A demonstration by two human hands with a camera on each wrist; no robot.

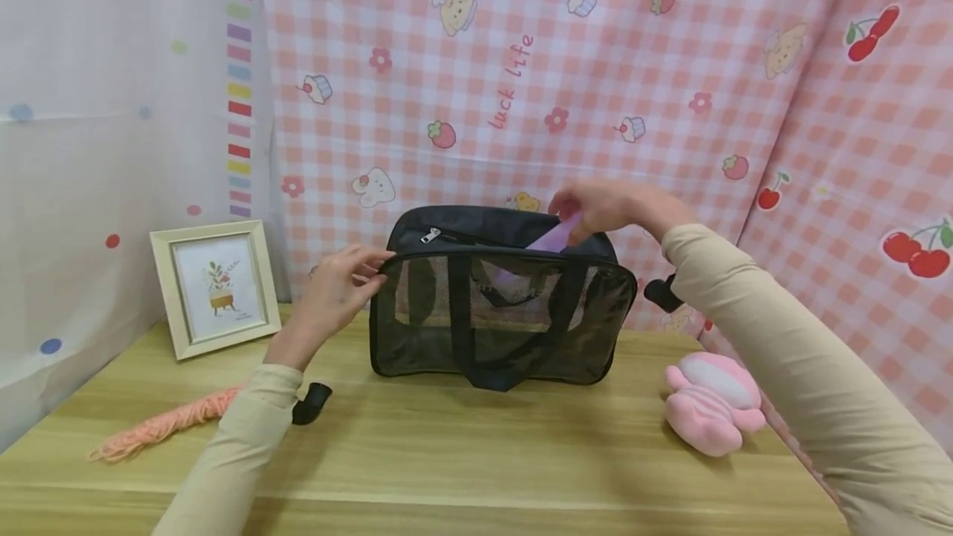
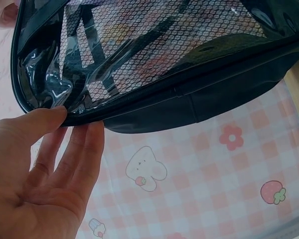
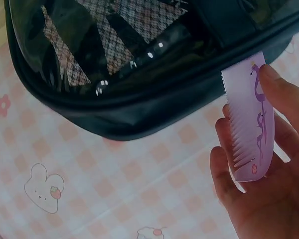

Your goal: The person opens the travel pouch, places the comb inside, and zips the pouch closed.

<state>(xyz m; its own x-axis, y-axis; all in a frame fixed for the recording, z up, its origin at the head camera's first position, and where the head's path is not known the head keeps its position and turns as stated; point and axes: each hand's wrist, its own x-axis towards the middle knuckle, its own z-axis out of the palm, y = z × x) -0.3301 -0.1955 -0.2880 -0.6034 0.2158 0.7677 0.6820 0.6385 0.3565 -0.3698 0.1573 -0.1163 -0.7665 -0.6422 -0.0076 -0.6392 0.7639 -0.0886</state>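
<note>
A black bag [image 1: 424, 350] with see-through mesh panels and dark straps stands upright on the table. My left hand [image 1: 338, 288] pinches its top left corner, thumb on the front edge and fingers behind, as the left wrist view shows. Over the bag's top opening, my right hand [image 1: 599, 207] holds a purple comb [image 3: 250, 119] with a flamingo print. The comb slants down, its far end hidden inside the bag behind the front edge. A silver zipper pull [image 1: 431, 235] lies at the left of the opening.
On the wooden table [image 1: 447, 470], a framed plant picture [image 1: 177, 304] stands at the back left, with a bundle of peach yarn [image 1: 167, 424] in front of it. A pink plush toy [image 1: 711, 408] lies at the right. Patterned cloth [image 1: 491, 64] hangs close behind the bag.
</note>
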